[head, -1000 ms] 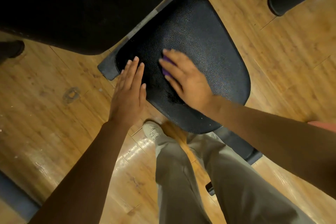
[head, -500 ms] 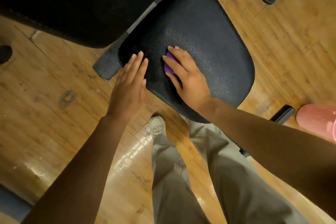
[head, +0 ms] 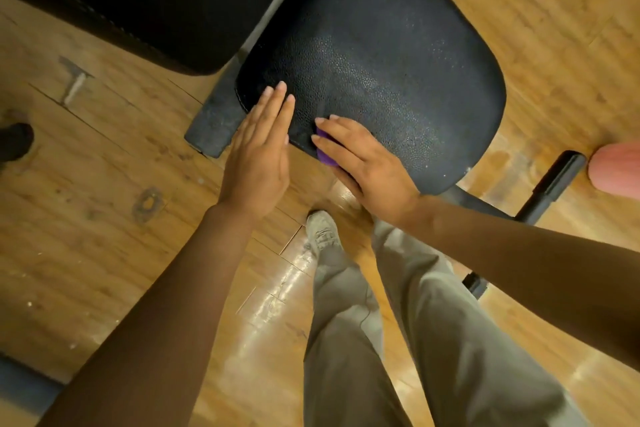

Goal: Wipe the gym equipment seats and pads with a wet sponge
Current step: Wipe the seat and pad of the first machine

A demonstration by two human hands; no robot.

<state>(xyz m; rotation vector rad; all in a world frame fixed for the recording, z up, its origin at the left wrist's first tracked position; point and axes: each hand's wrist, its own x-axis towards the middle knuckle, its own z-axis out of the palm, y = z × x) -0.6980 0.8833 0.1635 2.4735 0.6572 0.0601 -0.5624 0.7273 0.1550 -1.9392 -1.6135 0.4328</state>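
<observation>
While we look straight down, the right hand (head: 370,168) lies flat with straight fingers over a purple sponge (head: 324,153), pressing it on the near edge of the black seat pad (head: 398,55) — left hand (head: 258,156) flat, fingers together, fingertips touching the pad's left corner.

The right hand (head: 370,170) covers most of the purple sponge (head: 325,155); only a small edge shows. Right of the black seat pad (head: 388,55), a pink object (head: 614,172) is cut by the picture edge.
</observation>
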